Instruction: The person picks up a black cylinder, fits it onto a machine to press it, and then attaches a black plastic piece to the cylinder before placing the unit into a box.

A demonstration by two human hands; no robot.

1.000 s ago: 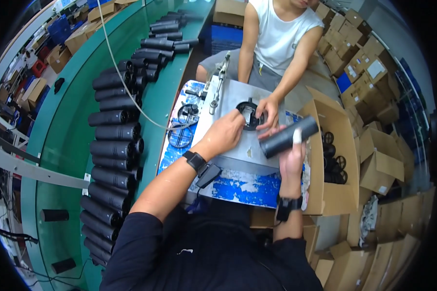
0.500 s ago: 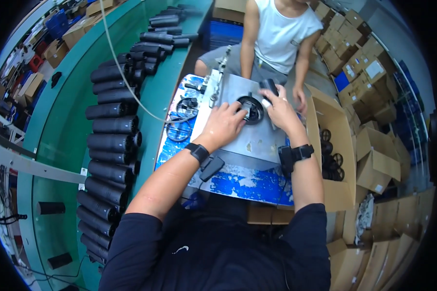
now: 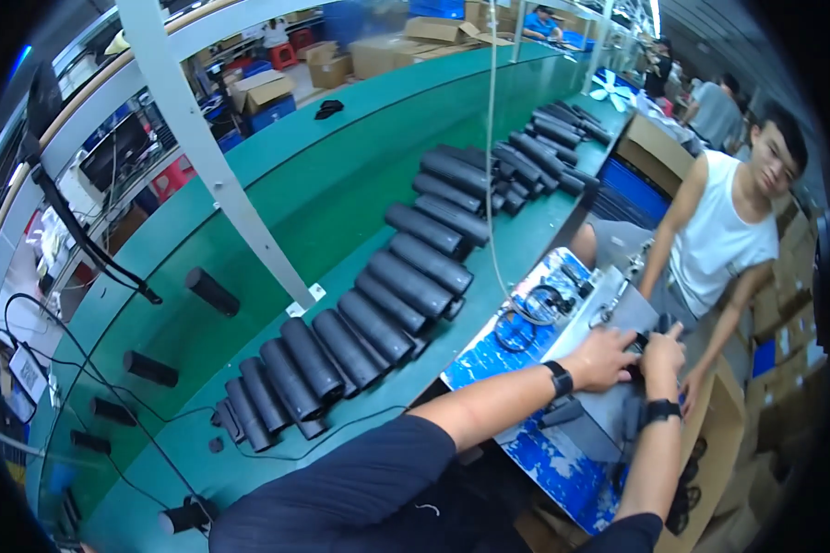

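Left hand (image 3: 605, 359) lies beside right hand (image 3: 662, 356) at a black part (image 3: 636, 343).

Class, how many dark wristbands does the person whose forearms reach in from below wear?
2: one wristband sits just behind the left hand, the other wristband just behind the right hand. None seems hidden.
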